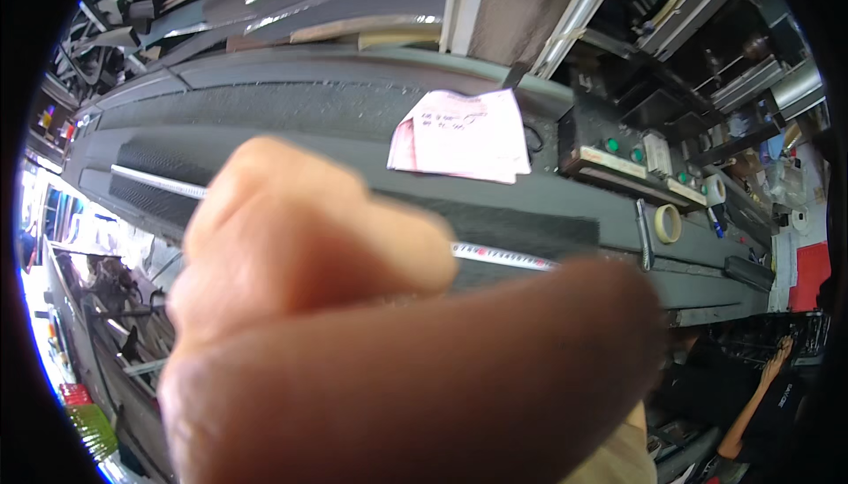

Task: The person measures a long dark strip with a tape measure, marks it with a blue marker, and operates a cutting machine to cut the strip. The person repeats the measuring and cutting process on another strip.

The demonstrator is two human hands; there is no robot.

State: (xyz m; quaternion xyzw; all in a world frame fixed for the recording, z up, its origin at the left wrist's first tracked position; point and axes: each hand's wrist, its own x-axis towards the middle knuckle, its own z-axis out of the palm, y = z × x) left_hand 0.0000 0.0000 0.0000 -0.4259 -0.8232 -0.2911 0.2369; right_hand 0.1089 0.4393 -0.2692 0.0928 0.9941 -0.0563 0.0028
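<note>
My left hand (291,307) looms large and blurred, very close in the head view. Its index finger is bent, with the thumb stretched to the right beneath it, and nothing shows between them. Behind it, a white measuring tape blade (503,256) with red and black marks lies along a dark, flat strip (530,226). The hand hides the blade's middle; its far end reappears at the left. I cannot see the hand touch the tape. My right hand is out of view.
A pinkish paper (464,139) with handwriting lies on the grey workbench (318,109). To its right stand a control box (609,159) with green buttons, a tape roll (668,224) and a thin metal tool (643,232). Another person's arm (755,400) shows at lower right.
</note>
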